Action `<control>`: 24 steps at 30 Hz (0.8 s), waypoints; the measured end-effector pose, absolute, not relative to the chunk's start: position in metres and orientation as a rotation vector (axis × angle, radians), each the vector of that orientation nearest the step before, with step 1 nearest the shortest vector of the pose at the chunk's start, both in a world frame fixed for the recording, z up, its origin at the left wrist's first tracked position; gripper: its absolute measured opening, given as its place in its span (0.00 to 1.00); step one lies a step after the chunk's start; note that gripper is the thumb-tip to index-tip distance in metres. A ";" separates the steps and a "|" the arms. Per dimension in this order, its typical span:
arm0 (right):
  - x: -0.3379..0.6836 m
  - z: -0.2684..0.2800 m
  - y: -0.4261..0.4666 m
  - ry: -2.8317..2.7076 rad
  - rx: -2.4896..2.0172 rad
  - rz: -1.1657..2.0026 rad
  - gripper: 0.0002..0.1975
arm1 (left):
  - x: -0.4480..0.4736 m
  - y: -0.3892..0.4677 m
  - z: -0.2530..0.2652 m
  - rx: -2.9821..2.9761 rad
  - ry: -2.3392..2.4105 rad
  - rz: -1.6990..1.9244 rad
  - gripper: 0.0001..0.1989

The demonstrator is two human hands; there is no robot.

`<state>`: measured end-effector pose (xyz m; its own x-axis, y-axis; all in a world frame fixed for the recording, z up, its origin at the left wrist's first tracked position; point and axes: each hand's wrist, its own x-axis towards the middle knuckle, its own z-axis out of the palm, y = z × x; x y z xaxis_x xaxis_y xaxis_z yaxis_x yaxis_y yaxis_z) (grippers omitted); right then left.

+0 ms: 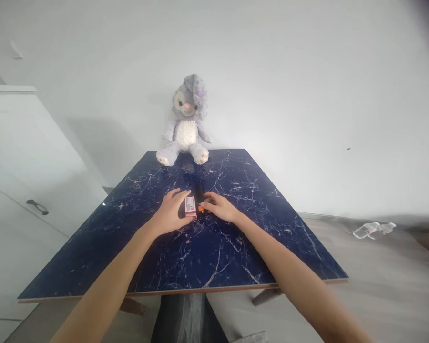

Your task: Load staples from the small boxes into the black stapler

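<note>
A small white and red box (190, 205) with a printed label is near the middle of the dark blue table. My left hand (169, 212) curves around its left side, fingertips at the far edge and thumb at the near edge. Just to the right lies a narrow black object (199, 190) with an orange part (200, 208) at its near end; its exact kind is not clear. My right hand (218, 206) has its fingers closed at that orange end, partly hiding it.
The marbled blue table (221, 257) has a thin brown front edge. At its far side a grey plush toy (186, 119) sits against the wall. A white cabinet (25, 157) stands at left. Clear plastic bottles (366, 230) lie on the floor at right.
</note>
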<state>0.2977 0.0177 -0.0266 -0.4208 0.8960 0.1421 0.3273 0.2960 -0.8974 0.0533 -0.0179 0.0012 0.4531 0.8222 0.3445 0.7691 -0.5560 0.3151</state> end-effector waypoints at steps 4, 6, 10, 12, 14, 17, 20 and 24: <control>0.298 -0.027 0.018 -1.925 -1.110 1.080 0.23 | 0.050 -0.018 0.000 2.537 1.489 0.659 0.39; 0.298 -0.026 0.017 -1.929 -1.120 1.073 0.22 | 0.051 -0.017 -0.001 2.529 1.473 0.643 0.39; 0.297 -0.025 0.016 -1.938 -1.122 1.074 0.22 | 0.054 -0.017 0.001 2.527 1.450 0.609 0.41; 0.297 -0.025 0.016 -1.934 -1.116 1.079 0.22 | 0.055 -0.017 0.004 2.566 1.436 0.586 0.40; 0.296 -0.025 0.017 -1.928 -1.107 1.083 0.21 | 0.056 -0.018 0.007 2.625 1.420 0.569 0.39; 0.296 -0.028 0.019 -1.917 -1.101 1.095 0.21 | 0.055 -0.016 0.009 2.652 1.407 0.552 0.40; 0.296 -0.031 0.020 -1.913 -1.094 1.104 0.21 | 0.054 -0.012 0.006 2.566 1.432 0.538 0.44; 0.297 -0.032 0.021 -1.923 -1.090 1.091 0.22 | 0.046 -0.006 0.002 2.556 1.331 0.512 0.47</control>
<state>0.2970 0.0213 -0.0321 -0.4316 0.8911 0.1402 0.3367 0.3033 -0.8914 0.0465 -0.0065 0.0015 0.5308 0.8224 0.2049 0.7479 -0.5682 0.3432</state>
